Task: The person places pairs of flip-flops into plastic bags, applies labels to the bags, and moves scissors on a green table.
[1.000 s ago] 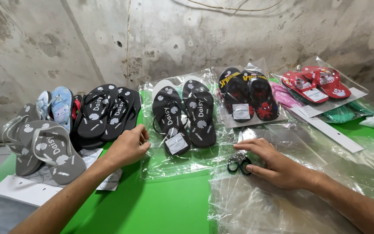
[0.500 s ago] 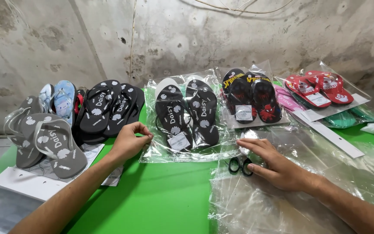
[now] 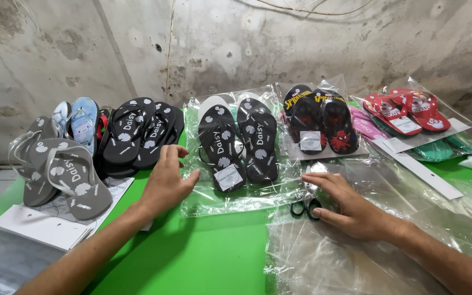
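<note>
The left hand (image 3: 166,180) rests half-open, thumb touching the left edge of the clear bag (image 3: 236,191) holding 2 black daisy-print flip-flops (image 3: 239,143). The right hand (image 3: 350,210) lies flat and loose on plastic sheets (image 3: 367,251), fingertips beside what looks like black-handled scissors (image 3: 303,207), gripping nothing. Left of the left hand sit grey flip-flops (image 3: 61,175).
</note>
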